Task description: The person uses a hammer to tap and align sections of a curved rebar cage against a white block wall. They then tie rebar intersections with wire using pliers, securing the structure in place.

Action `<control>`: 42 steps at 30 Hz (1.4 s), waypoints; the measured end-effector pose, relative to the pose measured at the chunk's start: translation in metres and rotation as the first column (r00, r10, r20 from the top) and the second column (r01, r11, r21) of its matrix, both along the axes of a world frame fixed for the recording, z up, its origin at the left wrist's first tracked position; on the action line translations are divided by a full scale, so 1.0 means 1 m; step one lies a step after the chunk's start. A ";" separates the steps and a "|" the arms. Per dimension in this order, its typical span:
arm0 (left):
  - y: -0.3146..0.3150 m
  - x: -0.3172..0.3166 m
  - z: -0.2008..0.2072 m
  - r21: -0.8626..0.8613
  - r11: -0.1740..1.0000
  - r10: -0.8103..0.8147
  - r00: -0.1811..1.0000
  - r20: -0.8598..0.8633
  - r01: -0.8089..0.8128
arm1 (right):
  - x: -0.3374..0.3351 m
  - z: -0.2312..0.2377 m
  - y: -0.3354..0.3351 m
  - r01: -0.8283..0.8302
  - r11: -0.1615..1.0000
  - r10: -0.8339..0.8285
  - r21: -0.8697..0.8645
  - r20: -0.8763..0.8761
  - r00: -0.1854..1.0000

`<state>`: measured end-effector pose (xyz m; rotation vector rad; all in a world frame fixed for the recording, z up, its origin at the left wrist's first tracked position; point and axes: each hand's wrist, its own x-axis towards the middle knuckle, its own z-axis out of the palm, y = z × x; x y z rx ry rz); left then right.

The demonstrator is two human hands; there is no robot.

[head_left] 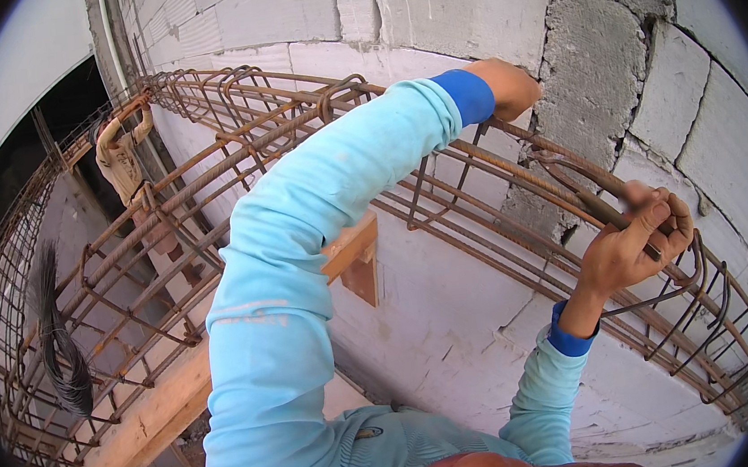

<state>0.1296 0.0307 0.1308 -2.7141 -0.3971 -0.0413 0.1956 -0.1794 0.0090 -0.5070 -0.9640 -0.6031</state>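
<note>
A long cage of rusty rebar [231,148] runs along a pale block wall [460,9], with bent stirrups wrapped around the long bars. My left hand [511,85], on a light blue sleeve that reaches across the view, is closed over the top bar of the cage close to the wall. Lower and to the right, my right hand [638,242] is closed on a stirrup [566,165] where it meets a long bar. A short dark bar sticks out of that fist; what it is cannot be made out.
A wooden plank [140,427] and a wooden bracket [353,253] carry the cage from below. A bundle of dark tie wire [61,345] hangs at the left. A tan glove [119,159] is draped over the cage's far end. More stirrups [725,326] crowd the right end.
</note>
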 end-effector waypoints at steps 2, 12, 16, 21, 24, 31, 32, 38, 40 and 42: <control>0.005 -0.003 -0.001 0.012 0.999 0.039 0.998 0.043 -0.040 | 0.000 0.000 -0.001 -0.002 1.000 0.002 -0.007 0.004 1.000; 0.036 -0.057 0.015 -0.708 0.706 0.234 0.949 0.213 -0.015 | -0.002 -0.002 0.003 0.046 0.999 -0.046 -0.011 -0.037 0.998; 0.028 -0.048 0.007 -0.647 0.754 0.219 0.972 0.090 -0.110 | -0.003 -0.002 0.004 0.063 0.998 -0.063 0.003 -0.006 0.998; 0.037 -0.036 0.009 -0.618 0.779 0.283 0.939 0.194 -0.108 | -0.002 -0.002 0.005 0.052 0.999 -0.052 0.015 0.002 0.999; 0.043 -0.039 0.004 -0.624 0.775 0.329 0.908 0.259 -0.103 | -0.001 -0.003 0.005 0.061 0.998 -0.061 0.008 0.012 0.998; 0.035 -0.098 -0.042 -0.778 0.520 0.428 0.680 0.595 0.353 | -0.004 -0.003 0.003 0.072 0.997 -0.072 -0.017 -0.016 0.997; 0.034 -0.104 -0.050 -0.749 0.518 0.412 0.646 0.642 0.414 | -0.004 -0.002 0.002 0.071 0.997 -0.071 -0.015 -0.011 0.997; 0.041 -0.117 -0.064 -0.641 0.654 0.362 0.578 0.731 0.401 | -0.002 -0.003 0.001 0.047 0.998 -0.047 -0.028 0.027 0.999; 0.048 -0.119 -0.059 -0.657 0.624 0.528 0.391 0.754 0.423 | 0.000 -0.003 0.002 0.074 0.997 -0.073 -0.025 0.043 0.996; 0.053 -0.118 -0.063 -0.582 0.707 0.525 0.254 0.812 0.401 | 0.001 -0.003 0.002 0.079 0.997 -0.079 -0.013 0.057 0.995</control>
